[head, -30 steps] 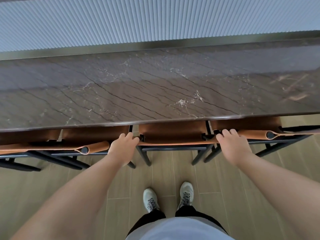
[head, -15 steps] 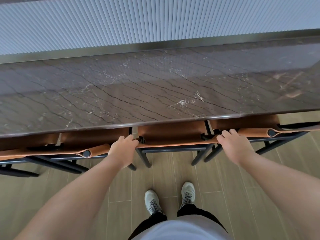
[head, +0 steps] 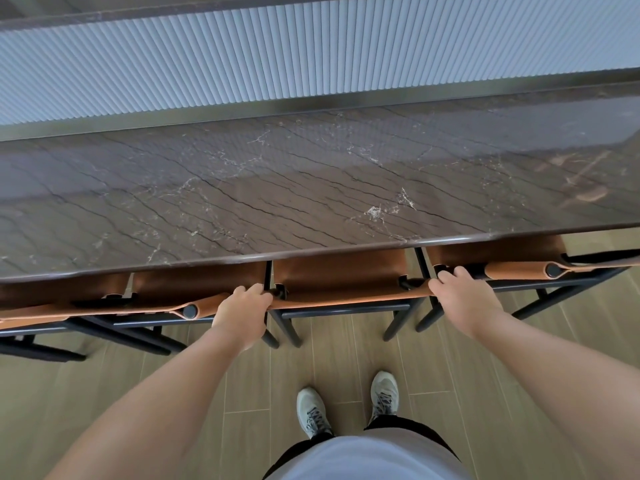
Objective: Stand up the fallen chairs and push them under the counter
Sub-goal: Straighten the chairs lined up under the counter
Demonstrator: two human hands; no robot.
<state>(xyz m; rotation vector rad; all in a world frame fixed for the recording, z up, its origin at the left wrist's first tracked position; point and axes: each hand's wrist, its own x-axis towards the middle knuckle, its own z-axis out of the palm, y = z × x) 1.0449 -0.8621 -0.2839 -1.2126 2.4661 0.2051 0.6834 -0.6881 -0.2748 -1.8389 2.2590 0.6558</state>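
The left hand (head: 242, 315) grips the left end of the middle chair's (head: 341, 277) top rail, fingers curled over the tan leather edge beside the black frame post. The right hand (head: 462, 297) grips the right end of the same rail, fingers curled over it next to the black end cap. Both forearms reach forward from the near edge of the view.

The middle chair stands upright on its black legs. Its seat sits partly under the counter (head: 311, 188); the back rail remains just near of the counter edge.

The left chair (head: 145, 299) stands upright just beside the middle chair, with its seat under the counter and a rolled leather armrest end touching or nearly touching the left hand. The right chair (head: 519, 265) stands upright on the other side, seat under the counter, its rolled armrest just right of the right hand.

The counter is dark brown stone with pale veins. A metal strip and a ribbed panel (head: 277, 60) run along its far side.

Two grey laced shoes (head: 349, 403) stand on the wood-look floor (head: 104, 393), near of the middle chair. No writing or brand mark is legible on any item.
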